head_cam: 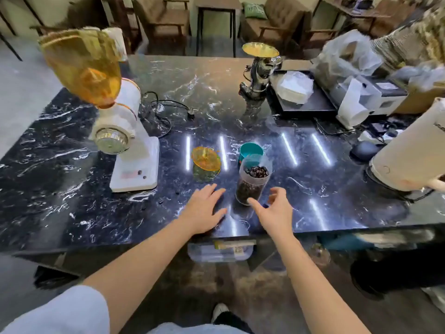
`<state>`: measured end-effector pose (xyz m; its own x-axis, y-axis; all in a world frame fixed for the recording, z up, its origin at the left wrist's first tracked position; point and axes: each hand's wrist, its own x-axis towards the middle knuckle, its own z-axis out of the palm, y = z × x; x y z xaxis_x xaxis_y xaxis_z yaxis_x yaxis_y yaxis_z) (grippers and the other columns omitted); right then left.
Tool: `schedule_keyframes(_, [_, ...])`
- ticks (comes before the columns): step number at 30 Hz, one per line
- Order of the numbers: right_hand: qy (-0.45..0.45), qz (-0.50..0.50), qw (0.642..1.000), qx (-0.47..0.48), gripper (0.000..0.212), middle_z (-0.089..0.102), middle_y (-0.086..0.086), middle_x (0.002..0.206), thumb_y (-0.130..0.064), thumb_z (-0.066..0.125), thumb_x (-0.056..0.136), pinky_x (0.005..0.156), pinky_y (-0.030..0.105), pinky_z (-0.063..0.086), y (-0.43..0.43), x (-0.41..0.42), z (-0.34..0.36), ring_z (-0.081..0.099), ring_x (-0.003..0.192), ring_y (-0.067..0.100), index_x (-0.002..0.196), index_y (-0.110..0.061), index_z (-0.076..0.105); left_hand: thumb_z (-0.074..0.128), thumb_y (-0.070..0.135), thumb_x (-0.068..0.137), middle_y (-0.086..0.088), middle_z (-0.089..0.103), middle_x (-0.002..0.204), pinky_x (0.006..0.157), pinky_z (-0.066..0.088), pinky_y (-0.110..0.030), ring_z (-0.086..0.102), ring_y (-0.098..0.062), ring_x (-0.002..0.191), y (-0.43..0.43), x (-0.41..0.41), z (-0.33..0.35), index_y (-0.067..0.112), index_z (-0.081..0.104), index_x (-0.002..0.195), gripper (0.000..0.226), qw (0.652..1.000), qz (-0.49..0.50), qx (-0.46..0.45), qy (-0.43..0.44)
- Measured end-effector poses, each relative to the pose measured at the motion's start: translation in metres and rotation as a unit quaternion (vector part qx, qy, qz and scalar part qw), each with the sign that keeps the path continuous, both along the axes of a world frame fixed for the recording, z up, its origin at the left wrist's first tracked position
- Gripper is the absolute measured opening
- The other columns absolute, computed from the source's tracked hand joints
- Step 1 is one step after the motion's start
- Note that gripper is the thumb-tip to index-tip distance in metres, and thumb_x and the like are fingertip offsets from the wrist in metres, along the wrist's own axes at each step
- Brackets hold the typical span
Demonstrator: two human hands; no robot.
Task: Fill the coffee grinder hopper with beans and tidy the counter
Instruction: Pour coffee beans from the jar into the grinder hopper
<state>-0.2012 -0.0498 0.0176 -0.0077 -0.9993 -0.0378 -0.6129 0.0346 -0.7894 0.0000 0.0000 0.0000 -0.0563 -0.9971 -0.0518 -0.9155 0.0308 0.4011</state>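
A white coffee grinder (130, 145) stands at the left of the black marble counter (72, 201), topped by an open amber hopper (84, 66). The hopper's amber lid (206, 159) lies on the counter near the middle. Just right of it stands a clear jar of coffee beans (252, 182), open, with its teal lid (250, 151) behind it. My left hand (204, 210) rests flat on the counter, left of the jar. My right hand (274, 210) is open, fingers curled, just in front of the jar and touching or nearly touching its base. A few loose beans (142, 174) lie on the grinder base and counter.
A chrome figurine with a gold dish (260, 73) stands at the back centre. Black tray, plastic bags and white boxes (349, 88) crowd the back right. A cream-coloured appliance (409, 153) lies at the right edge. A black cable (166, 109) trails behind the grinder.
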Motion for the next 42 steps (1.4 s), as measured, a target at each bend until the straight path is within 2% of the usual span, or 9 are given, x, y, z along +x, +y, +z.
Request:
schedule_keyframes(4, [-0.092,0.057,0.994,-0.001,0.099,0.047,-0.002,0.142,-0.047,0.081,0.057,0.102,0.034,0.041,-0.021,0.008,-0.005,0.046,0.127,0.015,0.139,-0.028,0.029,0.047,0.046,0.095,-0.012,0.029,0.156,0.117,0.012,-0.046,0.023,-0.029,0.144,0.004,-0.006,-0.017,0.020,0.037,0.148,0.060,0.996,0.014,-0.041,-0.084])
schedule_keyframes(14, [-0.207,0.045,0.975,-0.063,0.079,0.057,-0.025,0.109,-0.045,0.083,0.050,0.086,0.021,0.044,-0.030,0.039,0.001,0.054,0.099,-0.008,0.117,-0.051,0.041,0.029,0.048,0.098,-0.007,0.014,0.161,0.117,-0.005,-0.038,0.008,-0.025,0.148,0.009,-0.004,-0.014,0.022,0.023,0.153,0.061,0.993,0.000,-0.031,-0.111])
schedule_keyframes(20, [-0.277,0.084,0.946,-0.146,0.081,0.063,-0.002,0.110,-0.039,0.088,0.047,0.086,0.023,0.048,-0.048,0.098,0.060,0.060,0.101,0.014,0.117,-0.027,0.050,0.040,0.034,0.096,-0.018,0.052,0.140,0.112,0.031,-0.040,0.043,-0.034,0.133,0.050,0.023,0.006,0.010,0.055,0.132,0.046,0.979,-0.150,0.026,-0.138])
schedule_keyframes(24, [-0.287,0.125,0.921,-0.234,0.081,0.061,-0.007,0.107,-0.028,0.091,0.050,0.086,0.019,0.045,-0.058,0.146,0.110,0.056,0.098,0.005,0.120,-0.026,0.050,0.054,0.022,0.091,-0.005,0.062,0.072,0.059,0.047,-0.029,0.057,-0.022,0.064,0.075,0.087,0.050,0.010,0.063,0.073,0.024,0.993,-0.004,-0.120,-0.001])
schedule_keyframes(27, [-0.265,0.162,0.906,-0.289,0.080,0.060,-0.010,0.109,-0.030,0.090,0.052,0.089,0.020,0.046,-0.065,0.180,0.145,0.056,0.100,0.002,0.121,-0.029,0.050,0.052,0.023,0.086,-0.005,0.047,0.052,0.044,0.037,-0.034,0.043,-0.019,0.048,0.096,0.158,0.077,0.007,0.049,0.055,0.035,0.932,0.182,-0.295,0.104])
schedule_keyframes(30, [-0.211,0.193,0.900,-0.329,0.085,0.058,-0.008,0.113,-0.031,0.089,0.053,0.094,0.024,0.043,-0.070,0.213,0.173,0.053,0.108,0.007,0.127,-0.029,0.048,0.050,0.031,0.086,-0.002,0.056,0.059,0.051,0.044,-0.039,0.052,-0.015,0.055,0.096,0.220,0.105,0.007,0.058,0.065,0.033,0.878,0.277,-0.348,0.179])
schedule_keyframes(32, [-0.176,0.180,0.899,-0.359,0.088,0.054,-0.009,0.111,-0.036,0.087,0.052,0.092,0.021,0.039,-0.070,0.234,0.187,0.050,0.105,0.005,0.130,-0.029,0.046,0.064,0.026,0.088,-0.002,0.065,0.087,0.067,0.051,-0.027,0.063,-0.011,0.079,0.080,0.253,0.131,0.012,0.062,0.096,0.017,0.867,0.267,-0.344,0.243])
schedule_keyframes(37, [-0.103,0.099,0.895,-0.422,0.092,0.052,-0.003,0.114,-0.035,0.087,0.053,0.092,0.027,0.037,-0.064,0.259,0.222,0.048,0.106,0.013,0.133,-0.029,0.043,0.092,0.026,0.058,0.003,0.037,0.141,0.105,0.032,-0.029,0.036,-0.010,0.133,0.012,0.281,0.203,0.029,0.011,0.149,0.122,0.875,0.121,-0.252,0.396])
schedule_keyframes(42, [0.082,0.083,0.863,-0.491,0.091,0.055,0.009,0.111,-0.041,0.086,0.054,0.089,0.043,0.040,-0.050,0.269,0.261,0.050,0.101,0.021,0.133,-0.031,0.044,0.093,0.035,0.043,-0.003,0.036,0.143,0.111,0.032,-0.039,0.037,-0.016,0.133,-0.019,0.266,0.208,0.039,0.002,0.148,0.139,0.861,0.077,-0.241,0.441])
